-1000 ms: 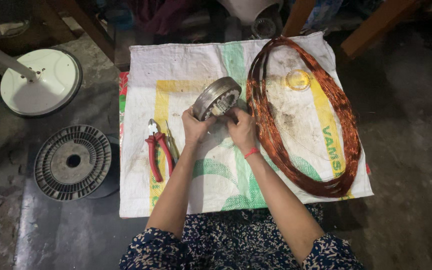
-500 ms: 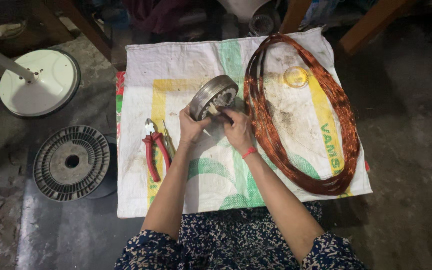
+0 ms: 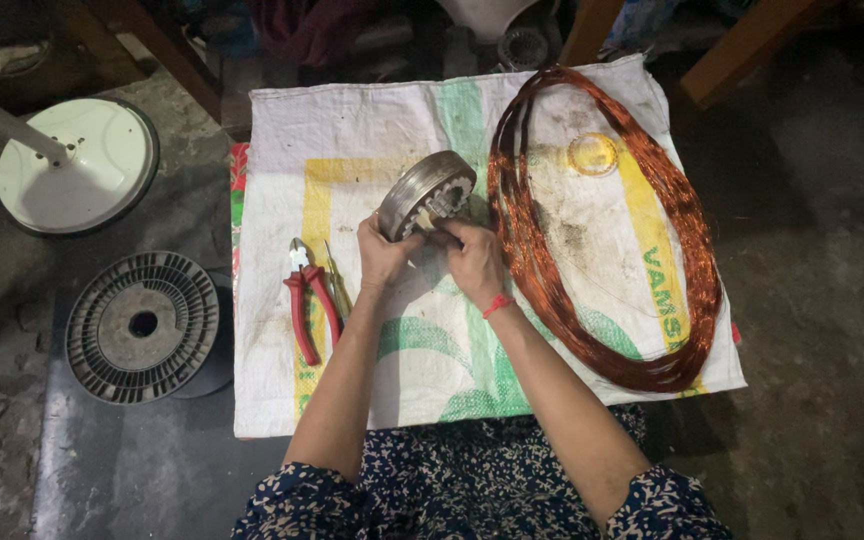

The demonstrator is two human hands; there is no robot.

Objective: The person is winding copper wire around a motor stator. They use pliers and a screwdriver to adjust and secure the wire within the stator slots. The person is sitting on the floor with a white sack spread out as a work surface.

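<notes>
The motor stator (image 3: 425, 194), a slotted steel ring, is held tilted on edge above the woven sack (image 3: 372, 130) near its far middle. The left hand (image 3: 384, 255) cups the ring's lower rim in a closed grip; the right hand (image 3: 472, 258) pinches at the inner slots. It looks heavy, rigid and sharp-edged, best held by the outer rim. A copper wire coil (image 3: 652, 300) lies along the sack's right side, red-handled pliers (image 3: 304, 305) at its left edge. No containers show.

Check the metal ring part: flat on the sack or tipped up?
Tipped up. The metal ring stands on edge, slotted face toward the camera, left hand at its lower rim, right hand beside it, above the white sack.
</notes>
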